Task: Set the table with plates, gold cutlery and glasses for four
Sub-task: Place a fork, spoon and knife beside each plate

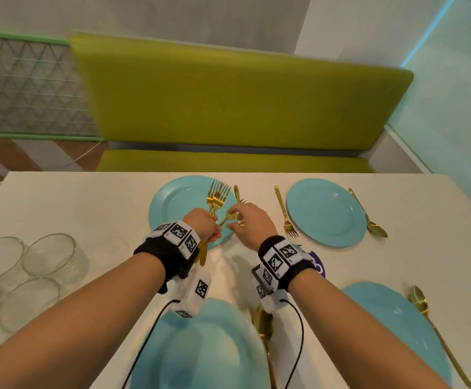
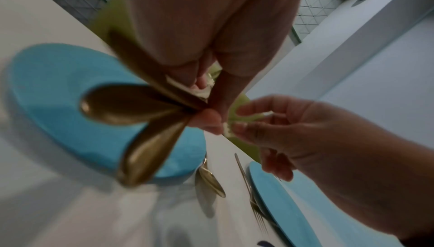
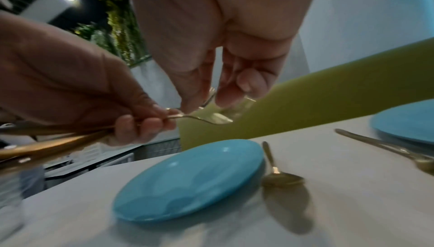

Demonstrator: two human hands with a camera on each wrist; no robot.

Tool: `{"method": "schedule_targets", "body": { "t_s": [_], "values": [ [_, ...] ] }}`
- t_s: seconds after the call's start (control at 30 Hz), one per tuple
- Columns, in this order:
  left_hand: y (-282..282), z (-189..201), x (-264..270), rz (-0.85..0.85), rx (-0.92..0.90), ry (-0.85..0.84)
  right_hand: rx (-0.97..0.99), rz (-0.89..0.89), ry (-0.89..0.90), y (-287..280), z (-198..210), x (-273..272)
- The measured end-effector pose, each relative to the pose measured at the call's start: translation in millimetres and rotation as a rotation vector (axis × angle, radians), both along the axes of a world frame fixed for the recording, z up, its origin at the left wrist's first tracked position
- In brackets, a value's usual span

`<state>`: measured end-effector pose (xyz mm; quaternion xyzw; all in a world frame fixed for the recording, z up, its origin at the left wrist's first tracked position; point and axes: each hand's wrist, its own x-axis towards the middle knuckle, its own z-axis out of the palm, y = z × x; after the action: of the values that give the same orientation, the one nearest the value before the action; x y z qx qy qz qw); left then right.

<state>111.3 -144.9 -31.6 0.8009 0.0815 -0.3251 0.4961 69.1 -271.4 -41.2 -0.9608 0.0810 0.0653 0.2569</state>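
My left hand (image 1: 211, 228) grips a bundle of gold forks (image 1: 219, 195) over the far-left blue plate (image 1: 172, 203), tines pointing away from me. My right hand (image 1: 235, 219) pinches one fork (image 3: 206, 120) of that bundle near its neck. In the left wrist view the bundle's gold handle ends (image 2: 131, 105) fan out below my left hand (image 2: 206, 91), with my right hand (image 2: 237, 123) close beside. A gold spoon (image 3: 279, 176) lies right of this plate (image 3: 187, 180).
The far-right plate (image 1: 327, 211) has a fork (image 1: 284, 213) on its left and a spoon (image 1: 370, 220) on its right. Two near plates (image 1: 209, 349) (image 1: 397, 327) each have a spoon (image 1: 265, 329) (image 1: 439, 338) to their right. Several empty glasses (image 1: 49, 255) stand at the left. A green bench (image 1: 228, 102) is behind the table.
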Motion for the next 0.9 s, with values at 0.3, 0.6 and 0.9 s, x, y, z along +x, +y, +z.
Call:
{"method": "schedule_targets", "body": {
  "t_s": [0.3, 0.6, 0.9],
  "values": [
    [109.5, 21.0, -32.3, -0.212, 0.019, 0.016, -0.205, 0.173, 0.027, 117.3, 31.7, -48.2],
    [198.4, 51.1, -30.8, -0.084, -0.060, 0.039, -0.202, 0.049, -0.009, 199.9, 47.4, -61.5],
    [235.3, 53.5, 10.8, 0.138, -0.216, 0.000, 0.018, -0.320, 0.084, 196.8, 32.4, -21.6]
  ]
}}
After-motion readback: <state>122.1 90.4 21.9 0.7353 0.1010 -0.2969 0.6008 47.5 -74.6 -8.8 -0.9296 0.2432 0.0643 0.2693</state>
